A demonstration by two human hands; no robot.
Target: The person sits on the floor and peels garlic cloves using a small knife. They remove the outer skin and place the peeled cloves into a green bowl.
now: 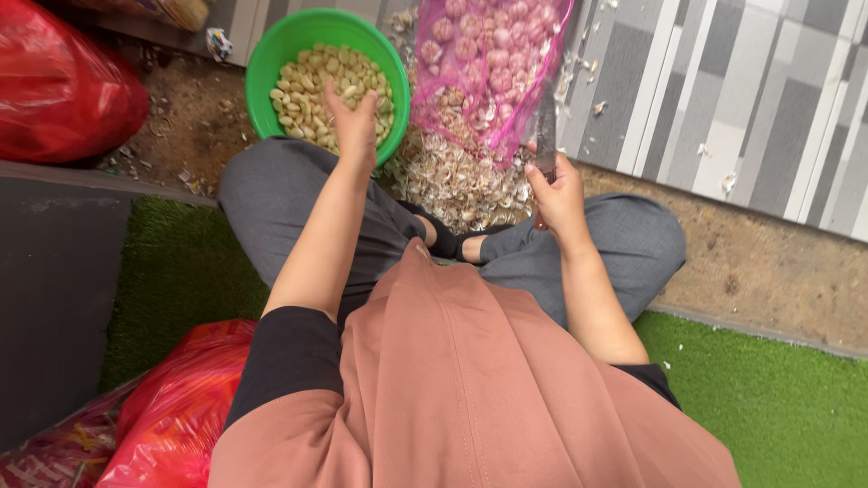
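Observation:
My left hand [353, 122] reaches out over the green bowl [271, 54], which holds several peeled garlic cloves [312, 81]. Its fingers are spread just above the cloves and nothing shows in it. My right hand [558, 190] is closed around the handle of a knife [546, 136], whose blade points away from me. A pink mesh bag of unpeeled garlic bulbs [488, 54] lies beyond the knife. A heap of pale garlic skins [452, 176] lies on the ground between the bowl and the bag, in front of my crossed legs.
A red plastic bag [54, 90] lies at the far left and another red bag [181, 407] sits by my left side. Green artificial turf [768, 407] lies under me. A grey patterned mat [741, 90] covers the ground at the far right.

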